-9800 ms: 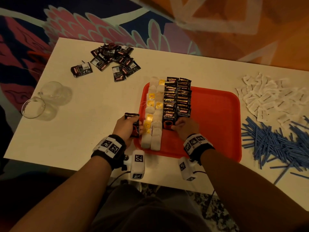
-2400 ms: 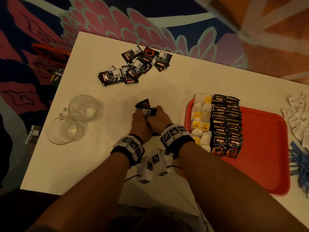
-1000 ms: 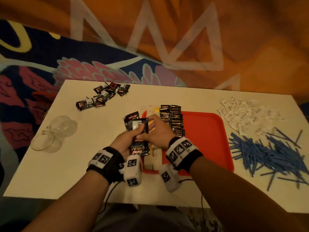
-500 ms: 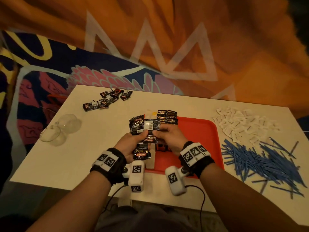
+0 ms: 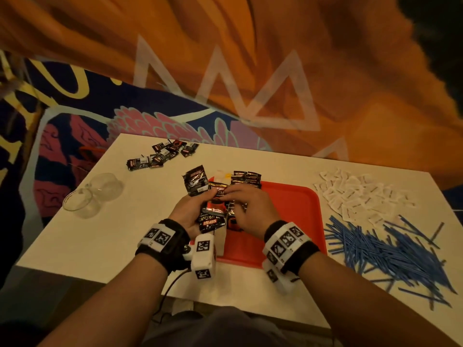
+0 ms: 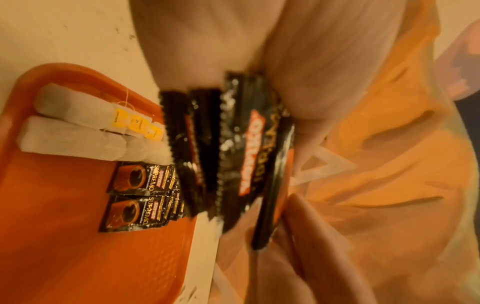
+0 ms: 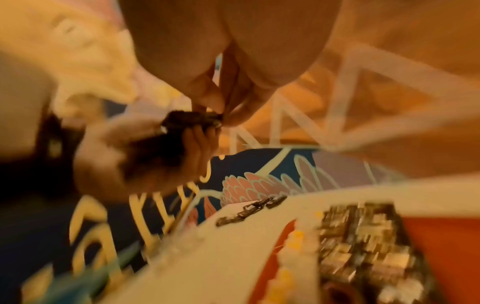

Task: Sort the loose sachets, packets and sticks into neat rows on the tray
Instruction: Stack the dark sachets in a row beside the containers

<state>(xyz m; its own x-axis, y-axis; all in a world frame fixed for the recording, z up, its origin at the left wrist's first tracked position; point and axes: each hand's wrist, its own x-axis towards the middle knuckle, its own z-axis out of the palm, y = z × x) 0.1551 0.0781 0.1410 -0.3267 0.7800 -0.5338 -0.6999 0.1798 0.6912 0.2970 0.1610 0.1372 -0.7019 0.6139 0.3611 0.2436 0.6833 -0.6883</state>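
Your left hand (image 5: 188, 213) grips a fan of black coffee sachets (image 5: 212, 216) above the red tray (image 5: 295, 209). Right hand (image 5: 246, 209) pinches one sachet's top edge. Worktop (image 5: 125, 221) underneath.

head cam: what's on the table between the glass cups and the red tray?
Bare tabletop. Between the glass cups and the red tray nothing lies on the surface; the left hand holds coffee sachets above the tray's left edge.

Black sachet (image 5: 211, 222) in my left grip (image 5: 190, 211) reads "KOPIKO" & "…UPREMO". Two sachets lying on tray (image 6: 52, 236) read "SUPREMO" (image 6: 135, 181). Yellow tea-bag tags (image 6: 135, 123): print too small to read.
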